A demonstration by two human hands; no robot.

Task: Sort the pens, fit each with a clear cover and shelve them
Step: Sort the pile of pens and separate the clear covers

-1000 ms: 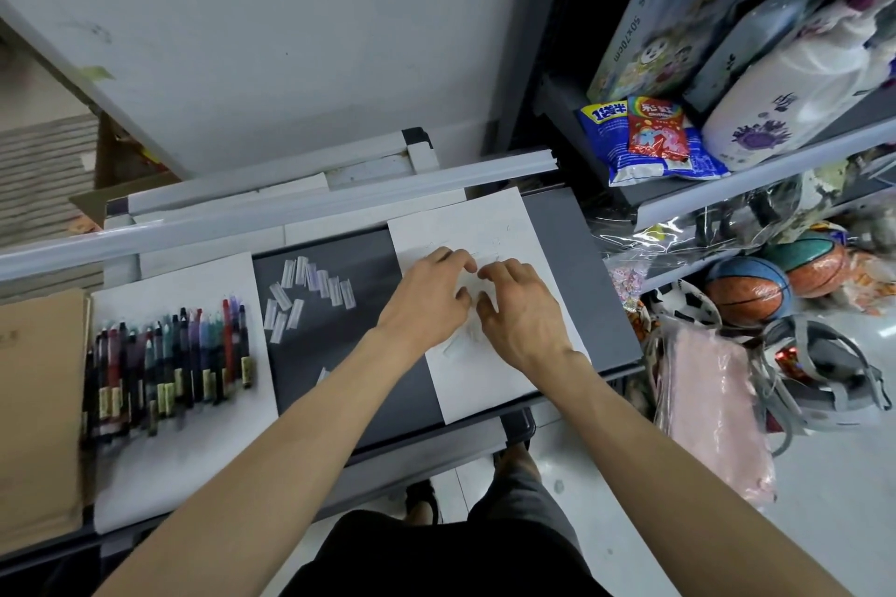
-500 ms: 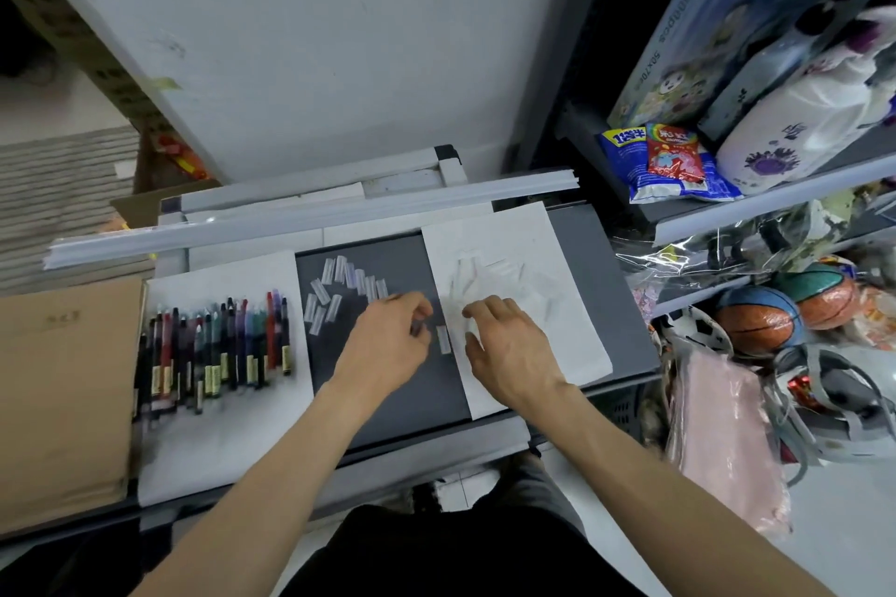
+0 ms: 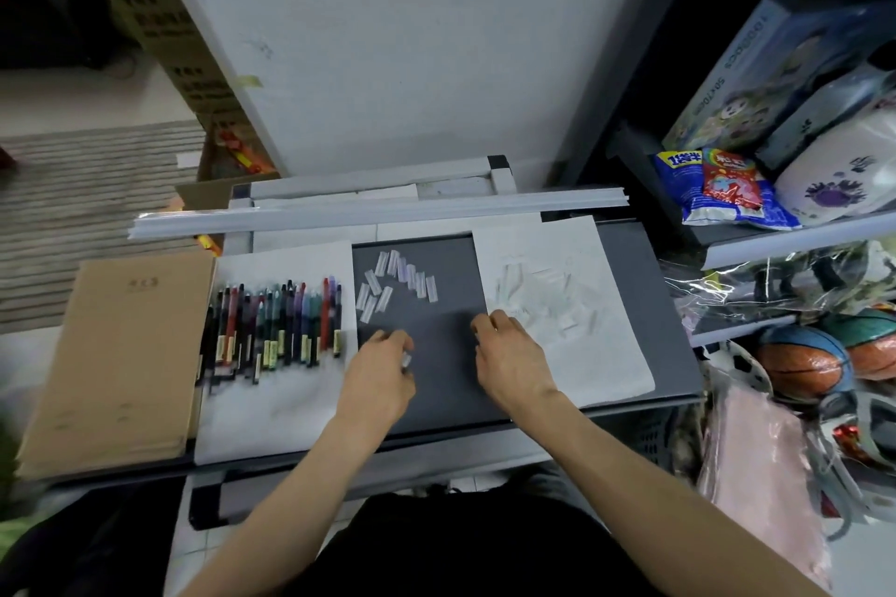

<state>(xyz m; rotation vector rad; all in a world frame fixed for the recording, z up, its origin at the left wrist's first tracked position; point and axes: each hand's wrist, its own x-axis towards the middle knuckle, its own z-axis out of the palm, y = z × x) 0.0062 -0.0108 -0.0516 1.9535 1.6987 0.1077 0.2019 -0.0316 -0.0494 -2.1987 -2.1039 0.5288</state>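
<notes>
Left hand (image 3: 383,371) pinches a clear cover (image 3: 407,360) — right hand (image 3: 509,354) relaxed.

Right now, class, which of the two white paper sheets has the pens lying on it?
The left sheet, next to the brown cardboard: the pens lie in a row on it. The right sheet holds only loose clear covers.

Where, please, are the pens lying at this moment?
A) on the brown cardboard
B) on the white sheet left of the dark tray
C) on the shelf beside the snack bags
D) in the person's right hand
B: the pens lie side by side on the left white sheet, between the brown cardboard and the dark tray.
</notes>
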